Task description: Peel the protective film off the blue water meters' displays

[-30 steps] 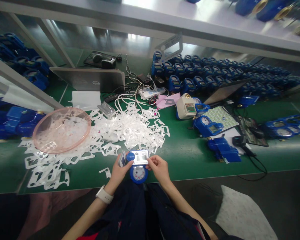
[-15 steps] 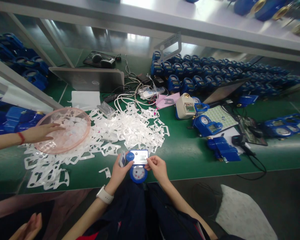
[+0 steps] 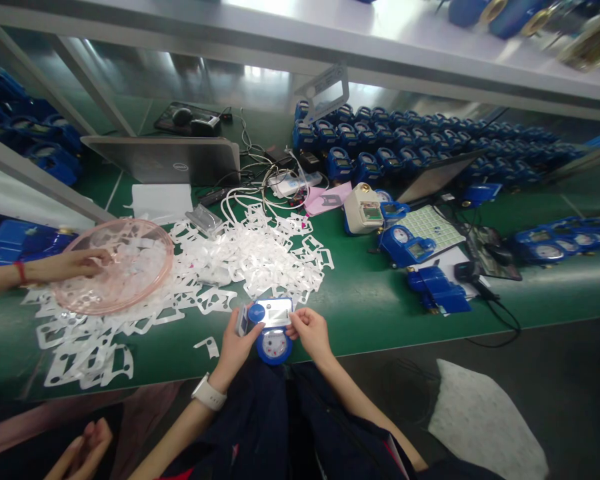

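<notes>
A blue water meter (image 3: 274, 345) lies at the table's front edge, right in front of my body. Its round dial faces up nearest me, and beyond the dial is a silvery faceplate (image 3: 283, 311) with a grey display window. My left hand (image 3: 236, 347) is closed round the meter's left side, thumb on top. By its fingers a small grey lid (image 3: 242, 321) stands upright. My right hand (image 3: 310, 331) has thumb and forefinger pinched at the faceplate's right edge; what is between the fingertips is too small to make out.
White cut-out sheets (image 3: 260, 257) lie heaped beyond my hands. A co-worker's hand (image 3: 87, 263) is in a pink translucent basin (image 3: 166, 267) at left. Right of me are more blue meters (image 3: 403, 245), a beige device (image 3: 364, 209) and a scanner (image 3: 467, 272). A laptop (image 3: 165, 160) stands behind.
The view has shifted slightly. The co-worker's hand over the basin has curled its fingers into the contents, and their other hand has moved right. My hands keep nearly the same hold.
</notes>
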